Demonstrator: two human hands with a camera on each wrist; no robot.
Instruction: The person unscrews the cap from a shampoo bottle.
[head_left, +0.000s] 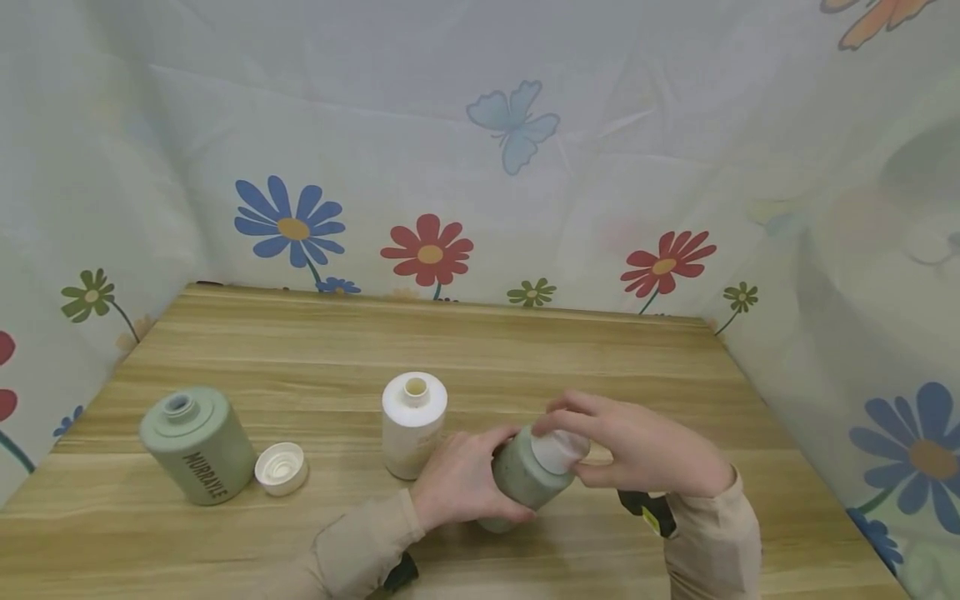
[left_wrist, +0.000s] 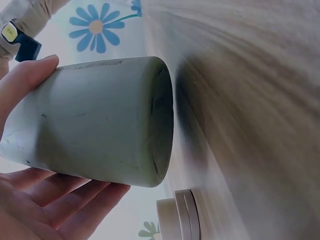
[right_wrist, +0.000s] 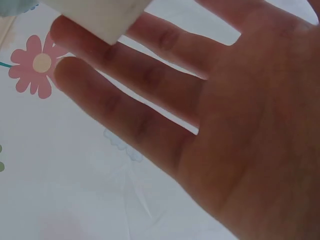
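Observation:
My left hand (head_left: pixel 461 479) grips a sage-green bottle (head_left: pixel 521 475) round its body, thumb on the near side. The bottle tilts to the right. At its top, my right hand (head_left: pixel 645 446) holds a white cap (head_left: pixel 558 450) between thumb and fingers. In the left wrist view the bottle's base (left_wrist: pixel 162 122) is lifted off the tabletop, with dark scuffs on its rim. The right wrist view shows the cap's edge (right_wrist: pixel 107 22) against the fingers. Just left of my hands stands a white bottle (head_left: pixel 412 421) with an open neck.
A second green bottle (head_left: pixel 206 454), marked MURRAYLE and uncapped, is at the left of the wooden table (head_left: pixel 450 342). Beside it lies a loose white cap (head_left: pixel 281 468), inside facing up. A flower-printed sheet (head_left: pixel 360 150) hangs round the back and sides.

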